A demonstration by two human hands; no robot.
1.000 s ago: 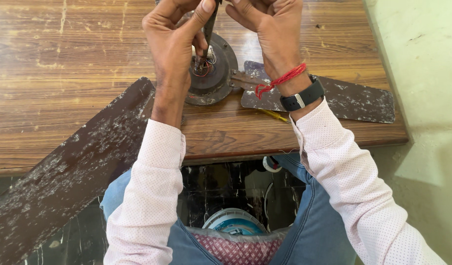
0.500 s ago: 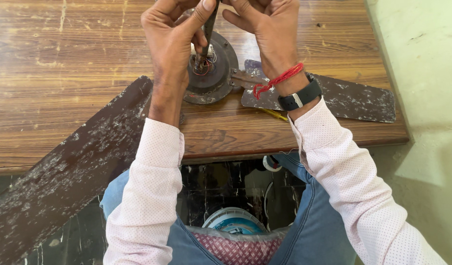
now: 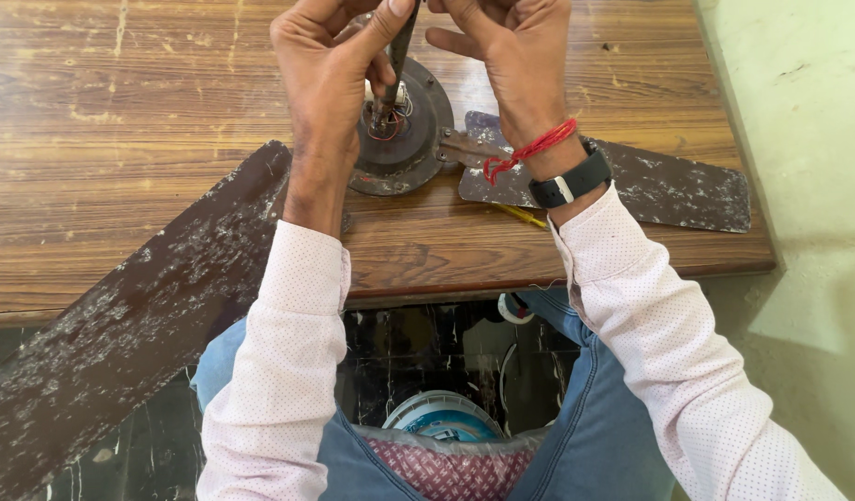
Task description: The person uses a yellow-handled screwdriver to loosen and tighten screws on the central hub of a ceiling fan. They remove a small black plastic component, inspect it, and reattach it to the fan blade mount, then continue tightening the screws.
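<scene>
Two long, dirty brown fan blades (image 3: 140, 343) spread from a round dark fan motor hub (image 3: 404, 139) lying on a worn wooden table (image 3: 121, 121). No labels or signs show; the only packaged thing is a round white-and-blue container (image 3: 446, 417) under the table, between the person's knees, above a red patterned cloth (image 3: 455, 468).

The leftmost blade runs off the near table edge and hangs out past it, down toward the dark floor (it fills most of the lower left). The left hand (image 3: 330, 74) is over the hub, fingers closed around a thin dark rod (image 3: 395, 56) that stands nearly upright from the hub's centre, where red wires (image 3: 385, 130) show.

The right hand (image 3: 506, 56) is just beside it, fingers curled toward the rod's top at the picture's upper edge; whether it clamps anything I cannot tell. Its wrist bears a red thread (image 3: 529, 148) and a black watch (image 3: 568, 181). Beneath that wrist the second blade (image 3: 678, 190) lies flat toward the table's right edge, with a thin yellow stick (image 3: 520, 215) by it. Beyond the edge a pale green wall (image 3: 798, 139) stands close.
</scene>
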